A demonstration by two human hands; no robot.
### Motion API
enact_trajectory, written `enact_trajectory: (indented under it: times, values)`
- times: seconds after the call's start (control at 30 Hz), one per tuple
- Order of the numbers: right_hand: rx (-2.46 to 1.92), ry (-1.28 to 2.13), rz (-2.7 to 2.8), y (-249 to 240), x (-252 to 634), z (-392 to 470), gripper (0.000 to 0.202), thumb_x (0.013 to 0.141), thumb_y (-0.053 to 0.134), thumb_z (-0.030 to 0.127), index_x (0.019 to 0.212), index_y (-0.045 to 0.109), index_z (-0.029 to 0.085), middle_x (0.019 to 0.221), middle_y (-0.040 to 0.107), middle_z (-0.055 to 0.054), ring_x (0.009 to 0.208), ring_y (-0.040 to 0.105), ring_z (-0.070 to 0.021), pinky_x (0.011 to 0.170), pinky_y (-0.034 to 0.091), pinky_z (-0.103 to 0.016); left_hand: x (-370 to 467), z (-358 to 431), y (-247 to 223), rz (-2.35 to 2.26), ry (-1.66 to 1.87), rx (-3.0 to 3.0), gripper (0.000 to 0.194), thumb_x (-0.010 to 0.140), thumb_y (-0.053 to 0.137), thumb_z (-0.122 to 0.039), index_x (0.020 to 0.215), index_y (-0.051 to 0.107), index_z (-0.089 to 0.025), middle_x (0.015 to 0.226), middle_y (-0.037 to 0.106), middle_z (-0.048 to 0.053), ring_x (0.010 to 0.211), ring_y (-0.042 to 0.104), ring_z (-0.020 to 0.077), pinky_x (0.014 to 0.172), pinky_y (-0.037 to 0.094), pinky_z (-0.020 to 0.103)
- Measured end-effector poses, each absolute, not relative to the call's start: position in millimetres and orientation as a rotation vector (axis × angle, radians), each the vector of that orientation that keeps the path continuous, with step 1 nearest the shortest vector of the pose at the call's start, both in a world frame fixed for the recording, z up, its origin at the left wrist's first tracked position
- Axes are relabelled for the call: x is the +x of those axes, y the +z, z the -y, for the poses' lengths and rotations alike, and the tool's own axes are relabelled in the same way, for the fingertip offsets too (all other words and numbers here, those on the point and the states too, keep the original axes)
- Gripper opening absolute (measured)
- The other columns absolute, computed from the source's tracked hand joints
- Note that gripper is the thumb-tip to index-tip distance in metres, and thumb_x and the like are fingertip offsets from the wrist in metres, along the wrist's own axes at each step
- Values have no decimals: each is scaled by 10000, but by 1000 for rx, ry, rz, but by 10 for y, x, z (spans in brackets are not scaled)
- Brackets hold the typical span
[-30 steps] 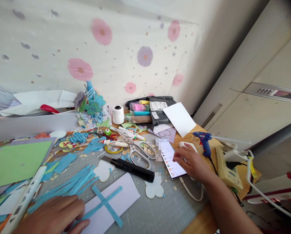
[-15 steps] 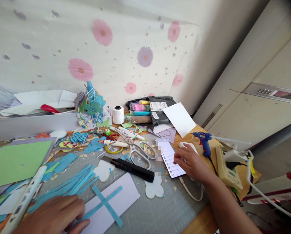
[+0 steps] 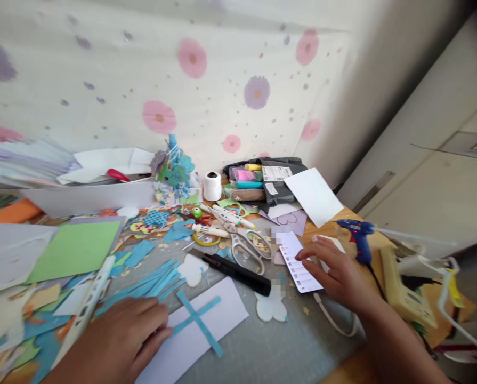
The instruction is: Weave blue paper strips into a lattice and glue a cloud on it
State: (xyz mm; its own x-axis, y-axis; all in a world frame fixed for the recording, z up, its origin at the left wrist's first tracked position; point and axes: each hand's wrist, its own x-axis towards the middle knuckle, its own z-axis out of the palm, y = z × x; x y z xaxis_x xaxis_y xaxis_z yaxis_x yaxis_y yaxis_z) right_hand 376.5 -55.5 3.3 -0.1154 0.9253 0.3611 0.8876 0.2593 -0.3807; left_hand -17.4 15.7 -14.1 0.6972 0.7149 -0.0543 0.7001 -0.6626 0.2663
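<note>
My left hand [image 3: 122, 333] is low on the left, fingers curled and thumb close to the index finger at one end of a light blue paper strip [image 3: 196, 316]. That strip crosses a second blue paper strip [image 3: 209, 337] on a pale lilac card [image 3: 233, 304]. My right hand [image 3: 336, 269] hovers over or touches the lit screen of a phone [image 3: 296, 261], fingers stretched out and holding nothing. A white device [image 3: 329, 244] lies partly under this hand, with a white cable [image 3: 334, 320] below it. Between the hands are a black utility knife [image 3: 238, 272] and open scissors [image 3: 238, 237].
Loose blue strips [image 3: 158, 280] and a white marker [image 3: 88, 298] lie by my left hand. White flower-shaped cutouts [image 3: 271, 305] rest on the grey cutting mat [image 3: 286, 352]. A blue glue gun [image 3: 358, 237] and a power strip [image 3: 406, 282] stand at the right. A thread spool [image 3: 212, 186] is behind.
The view has swung left, so everything appears shifted to the right. My right hand stays at the phone, its fingers slightly more spread. My left hand remains at the strip's end.
</note>
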Motion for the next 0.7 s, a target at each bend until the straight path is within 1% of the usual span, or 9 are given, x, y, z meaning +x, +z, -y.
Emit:
enact_trajectory:
  times: [0.07,0.13,0.23,0.27,0.37,0.5,0.7]
  values:
    - [-1557,121,2127,105,3548,538,117,926,485,211,934,601,227,902,696,-53,862,624,-226,965,374,-463,-145,-163,-37,-1165,-65,2618,306,924,411,-346,721,608,-229,753,646,23,750,603,212,688,403,324]
    - [-1427,260,2288,181,3262,514,116,927,490,191,949,600,223,950,685,-61,889,608,-216,853,439,-376,-123,-162,53,-1230,-134,2600,274,930,408,-302,758,604,-219,794,642,30,791,603,226,714,406,345]
    - [-1292,435,2546,240,2784,461,150,903,501,133,936,614,225,927,672,-35,843,596,-184,762,446,-306,-95,-128,141,-1269,-203,2556,186,896,493,-296,773,608,-217,840,636,36,842,601,248,741,419,371]
    - [-1257,446,2620,236,2637,435,145,895,509,125,914,617,221,917,668,-28,828,592,-179,747,441,-297,-84,-109,160,-1285,-208,2544,148,877,528,-295,784,613,-218,857,635,38,860,602,257,752,422,382]
    - [-1201,307,2776,163,2303,328,114,890,522,141,848,613,194,867,658,-34,784,573,-189,711,429,-305,-48,-54,202,-1319,-216,2525,70,829,599,-283,830,630,-221,905,634,46,909,599,277,780,429,408]
    - [-1292,148,2778,29,2125,203,99,866,545,129,827,616,184,851,640,-42,763,547,-199,689,417,-315,-13,-10,223,-1315,-253,2522,81,814,623,-272,875,640,-221,958,637,60,930,597,279,783,441,409]
    - [-1302,180,2761,-81,2125,178,110,881,555,138,825,635,189,878,636,-43,789,541,-199,723,426,-321,-40,20,140,-1211,-243,2539,80,806,645,-271,869,627,-225,948,657,53,930,605,293,799,449,438]
